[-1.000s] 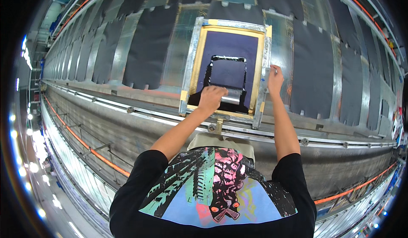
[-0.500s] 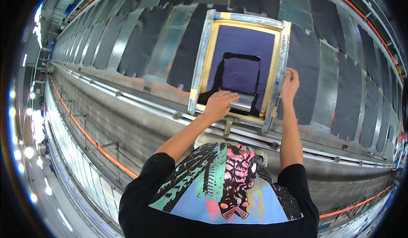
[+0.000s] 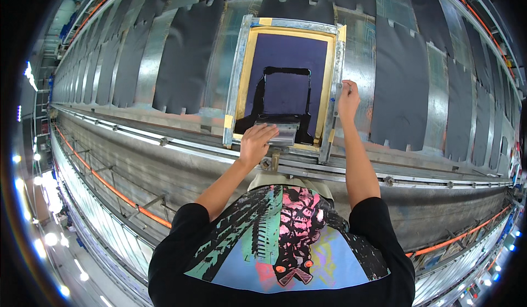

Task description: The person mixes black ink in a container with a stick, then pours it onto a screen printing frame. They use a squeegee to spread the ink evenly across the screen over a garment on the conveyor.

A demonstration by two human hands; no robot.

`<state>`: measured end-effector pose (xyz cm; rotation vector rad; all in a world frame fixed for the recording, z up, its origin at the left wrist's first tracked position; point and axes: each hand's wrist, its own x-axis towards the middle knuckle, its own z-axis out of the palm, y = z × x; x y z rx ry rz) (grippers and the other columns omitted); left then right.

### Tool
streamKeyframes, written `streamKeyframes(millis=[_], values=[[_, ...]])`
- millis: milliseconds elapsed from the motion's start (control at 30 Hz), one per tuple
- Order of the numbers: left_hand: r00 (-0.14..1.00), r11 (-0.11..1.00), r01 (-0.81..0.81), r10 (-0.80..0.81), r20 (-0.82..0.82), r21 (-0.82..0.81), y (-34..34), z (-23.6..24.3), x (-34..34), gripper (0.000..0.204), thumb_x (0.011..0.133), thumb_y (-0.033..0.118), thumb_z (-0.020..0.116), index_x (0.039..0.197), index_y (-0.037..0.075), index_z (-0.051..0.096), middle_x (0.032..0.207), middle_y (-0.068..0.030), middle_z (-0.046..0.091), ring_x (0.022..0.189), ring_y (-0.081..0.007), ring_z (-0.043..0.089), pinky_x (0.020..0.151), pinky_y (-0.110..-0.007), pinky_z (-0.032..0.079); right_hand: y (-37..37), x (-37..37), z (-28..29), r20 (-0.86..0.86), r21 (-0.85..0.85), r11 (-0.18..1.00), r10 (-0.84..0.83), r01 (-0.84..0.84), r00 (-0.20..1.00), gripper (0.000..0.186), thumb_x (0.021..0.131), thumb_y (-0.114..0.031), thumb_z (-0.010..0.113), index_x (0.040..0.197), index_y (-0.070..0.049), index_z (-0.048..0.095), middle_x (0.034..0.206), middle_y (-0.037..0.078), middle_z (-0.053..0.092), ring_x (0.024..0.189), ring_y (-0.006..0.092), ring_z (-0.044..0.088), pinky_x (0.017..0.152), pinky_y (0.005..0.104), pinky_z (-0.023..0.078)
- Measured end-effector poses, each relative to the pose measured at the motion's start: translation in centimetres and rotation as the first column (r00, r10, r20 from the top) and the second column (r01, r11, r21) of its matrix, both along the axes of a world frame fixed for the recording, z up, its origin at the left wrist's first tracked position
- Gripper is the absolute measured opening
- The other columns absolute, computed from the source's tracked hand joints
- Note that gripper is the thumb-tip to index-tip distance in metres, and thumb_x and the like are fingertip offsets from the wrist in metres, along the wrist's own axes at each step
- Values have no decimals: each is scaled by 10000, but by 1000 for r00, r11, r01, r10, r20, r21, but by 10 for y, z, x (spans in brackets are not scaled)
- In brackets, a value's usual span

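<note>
A screen-printing frame (image 3: pixel 237 82) with metal rails and yellow-taped inner edges lies on the long table in front of me. Its mesh (image 3: pixel 291 49) is dark purple, and wet black ink (image 3: pixel 258 101) traces a squarish outline on it. At the near end of the mesh, my left hand (image 3: pixel 258 143) grips the left part of a squeegee (image 3: pixel 286 134) with a shiny metallic face. Ink lies along the squeegee's far edge. My right hand (image 3: pixel 348 99) has its fingers curled at the outer side of the right rail. What lies beneath the frame is hidden.
Black fabric-like pieces (image 3: pixel 399 82) alternate with glassy strips (image 3: pixel 148 65) along the table (image 3: pixel 357 159). A metal rail (image 3: pixel 192 149) with knobs runs along the near edge. A metal bracket (image 3: pixel 275 161) sticks out from the frame's near side. Orange tubing (image 3: pixel 118 189) runs lower down.
The frame, with both hands and the squeegee, has moved left relative to the black pieces. A glassy strip now shows right of it, where a black piece was beside it before.
</note>
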<state>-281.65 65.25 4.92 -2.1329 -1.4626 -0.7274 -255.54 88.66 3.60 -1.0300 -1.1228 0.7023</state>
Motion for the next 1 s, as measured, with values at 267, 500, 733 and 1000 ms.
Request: streamKeyframes(millis=[267,500,733,1000], values=[[998,998,67,-67,12,6,97,63,9,365,771,-61,645,1053,113,798,1112,-45,792,1020,-322,717,897,-465,573,17,12,-3,125,-17,1000,-14,16,992,204,1081,-203,520,1166,-66,646,849,202,702,806,421,676,768,522,499],[992,994,-109,108,-58,-29,180,136,19,320,830,10,641,1051,174,804,1070,-43,785,1004,-295,711,871,-455,556,23,-3,8,137,64,997,-40,31,990,215,1096,-207,499,1169,-41,615,957,238,715,908,474,676,800,543,505],[993,984,79,-63,-100,162,104,45,27,405,711,-91,690,1025,140,796,1112,-19,793,1038,-255,731,892,-436,559,30,21,4,90,115,990,-87,77,992,209,1095,-230,505,1178,-77,620,890,261,712,834,487,684,746,559,503],[992,992,-122,122,28,-5,161,124,31,305,859,17,630,1047,166,818,1010,-98,785,966,-342,726,878,-477,570,0,14,-8,93,38,999,5,-8,996,221,1094,-240,500,1175,-78,626,761,227,678,739,458,669,698,549,484]])
